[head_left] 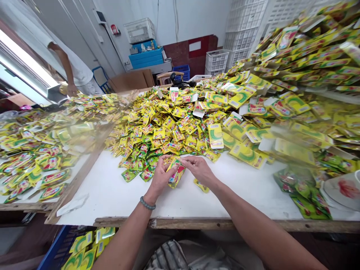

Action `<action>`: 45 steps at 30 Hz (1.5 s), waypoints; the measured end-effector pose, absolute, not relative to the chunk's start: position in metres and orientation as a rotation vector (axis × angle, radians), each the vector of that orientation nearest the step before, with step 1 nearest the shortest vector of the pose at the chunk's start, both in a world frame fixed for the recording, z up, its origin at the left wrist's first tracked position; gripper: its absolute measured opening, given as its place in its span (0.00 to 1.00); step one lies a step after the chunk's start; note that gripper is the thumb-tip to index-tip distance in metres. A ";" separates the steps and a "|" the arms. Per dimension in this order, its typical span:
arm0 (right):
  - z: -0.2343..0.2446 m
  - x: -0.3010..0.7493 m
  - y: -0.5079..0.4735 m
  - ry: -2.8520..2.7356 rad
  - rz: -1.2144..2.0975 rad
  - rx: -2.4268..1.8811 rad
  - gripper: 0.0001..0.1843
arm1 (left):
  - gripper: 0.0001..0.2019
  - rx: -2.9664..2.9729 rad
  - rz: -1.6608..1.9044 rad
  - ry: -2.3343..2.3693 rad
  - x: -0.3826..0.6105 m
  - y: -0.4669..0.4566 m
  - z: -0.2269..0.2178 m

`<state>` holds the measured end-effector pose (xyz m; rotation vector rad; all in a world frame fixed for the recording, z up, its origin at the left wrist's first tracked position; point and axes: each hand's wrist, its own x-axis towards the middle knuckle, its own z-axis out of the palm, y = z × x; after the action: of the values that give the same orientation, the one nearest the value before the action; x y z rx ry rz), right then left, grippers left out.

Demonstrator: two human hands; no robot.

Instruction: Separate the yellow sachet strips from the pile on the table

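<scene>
Over the front of the white tabletop [118, 195], my left hand [161, 174] grips a small yellow and green printed box [176, 175] by its side. My right hand [198, 168] pinches the upper right corner of the same box with thumb and fingers. A beaded bracelet circles my left wrist. Just behind both hands lies a big heap of small yellow sachets [168, 127], with several green sachets [137, 163] at its near edge. One yellow sachet [201, 186] rests alone on the table below my right hand.
Many yellow boxes [244, 153] pile up high on the right. A floral white container [343, 189] stands at the right edge beside green packets [311, 202]. A wooden strip [81, 176] divides off more boxes at left. Below sits a blue crate [54, 249]. A person [70, 63] stands far left.
</scene>
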<state>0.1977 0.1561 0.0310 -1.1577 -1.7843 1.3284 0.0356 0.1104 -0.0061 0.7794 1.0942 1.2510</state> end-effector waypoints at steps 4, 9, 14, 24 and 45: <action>0.030 0.196 0.158 -1.594 1.477 -1.177 0.14 | 0.28 0.822 1.224 1.110 0.037 0.110 -0.006; 0.031 0.197 0.160 -1.259 1.715 -1.184 0.18 | 0.28 0.819 1.202 1.099 0.039 0.109 -0.004; 0.030 0.201 0.163 -1.246 1.690 -1.245 0.16 | 0.28 0.839 1.205 1.070 0.036 0.108 -0.004; 0.032 0.200 0.160 -1.433 1.599 -1.227 0.16 | 0.26 0.839 1.202 1.077 0.033 0.109 -0.004; 0.019 0.181 0.148 -1.901 1.077 -1.063 0.14 | 0.35 0.689 1.222 1.057 0.037 0.113 0.006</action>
<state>0.1809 0.1477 0.0189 -1.0633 -1.9008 1.0766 0.0367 0.1127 0.0061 0.6892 1.0573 1.2215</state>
